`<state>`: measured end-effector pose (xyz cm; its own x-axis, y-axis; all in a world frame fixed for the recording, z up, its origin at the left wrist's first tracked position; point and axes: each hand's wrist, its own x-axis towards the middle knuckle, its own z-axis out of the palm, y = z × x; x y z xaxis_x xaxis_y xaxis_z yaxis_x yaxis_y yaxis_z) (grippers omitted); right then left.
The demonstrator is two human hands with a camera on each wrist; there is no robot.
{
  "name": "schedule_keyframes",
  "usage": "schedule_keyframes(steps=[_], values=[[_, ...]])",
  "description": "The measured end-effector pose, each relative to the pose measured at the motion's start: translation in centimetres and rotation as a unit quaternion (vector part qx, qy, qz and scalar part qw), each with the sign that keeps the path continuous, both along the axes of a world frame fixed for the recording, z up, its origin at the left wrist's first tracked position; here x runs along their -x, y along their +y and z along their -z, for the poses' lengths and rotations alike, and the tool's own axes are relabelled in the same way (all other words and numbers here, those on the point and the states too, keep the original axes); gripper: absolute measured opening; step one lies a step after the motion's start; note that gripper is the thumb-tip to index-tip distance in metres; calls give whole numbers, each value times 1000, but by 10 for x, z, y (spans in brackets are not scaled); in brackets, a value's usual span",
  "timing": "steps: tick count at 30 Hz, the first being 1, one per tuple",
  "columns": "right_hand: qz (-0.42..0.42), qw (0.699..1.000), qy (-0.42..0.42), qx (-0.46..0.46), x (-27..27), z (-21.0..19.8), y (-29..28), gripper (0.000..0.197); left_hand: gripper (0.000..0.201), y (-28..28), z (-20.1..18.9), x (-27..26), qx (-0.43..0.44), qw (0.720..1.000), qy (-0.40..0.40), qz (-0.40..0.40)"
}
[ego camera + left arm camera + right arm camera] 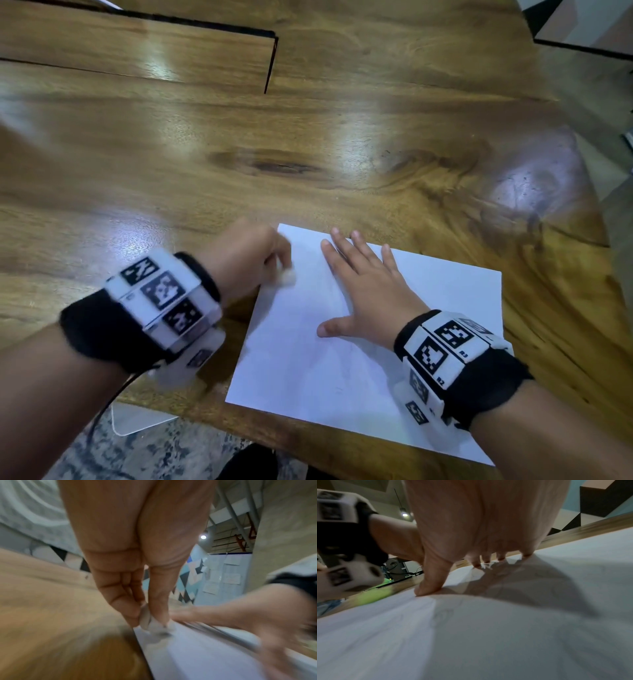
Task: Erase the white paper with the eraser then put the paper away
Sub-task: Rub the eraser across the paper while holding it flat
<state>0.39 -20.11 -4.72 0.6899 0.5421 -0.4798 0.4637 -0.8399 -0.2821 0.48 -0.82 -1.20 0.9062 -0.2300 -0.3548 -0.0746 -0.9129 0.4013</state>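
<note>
Nearest the viewer, a strip of speckled grey floor point(144, 452) is seen below the rounded front edge of a glossy wooden table point(342, 154), whose warm brown grain is marked by dark knots and pale reflections of overhead light. A flat white sheet of paper point(342, 377) is laid at a slant close to that edge, with faint pencil marks just made out on it. The paper is pressed down by the right hand point(366, 291), its fingers straight and spread, palm flat, nothing grasped. At the paper's left edge, a small, soft-looking whitish eraser point(149, 620), smudged grey at its tip, is pinched between the thumb and fingers of the left hand point(246, 253) and is held against the sheet; this hand is blurred. Black bands carrying white blocks with black-and-white square patterns are worn on both wrists. Farther off, straight dark seams are cut into the tabletop. Beyond, a wall of blue, black and pale triangles is glimpsed from the left wrist.
</note>
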Motion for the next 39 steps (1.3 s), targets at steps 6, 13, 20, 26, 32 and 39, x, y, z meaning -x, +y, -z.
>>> schedule_keyframes(steps=[6, 13, 20, 26, 32, 39], values=[[-5, 1000, 0, 8, 1, -2, 1, 114, 16, -6, 2, -30, -12, 998, -28, -51], [-3, 1000, 0, 5, 0, -2, 1, 114, 6, 7, 1, 13, -3, 999, 31, 37], [-1, 1000, 1, 5, 0, -1, 1, 115, 12, -21, -3, -24, 10, 999, -29, -26], [0, 1000, -1, 4, 0, 0, 1, 116, 8, -9, 5, 15, -14, 996, 38, 83], [-3, 1000, -2, 9, 0, 0, 1, 115, 13, -19, 0, -15, 13, 1000, -16, -5], [-15, 999, -6, 34, 3, 0, 2, 126, 15, -10, -3, 5, 9, 1000, 10, 22]])
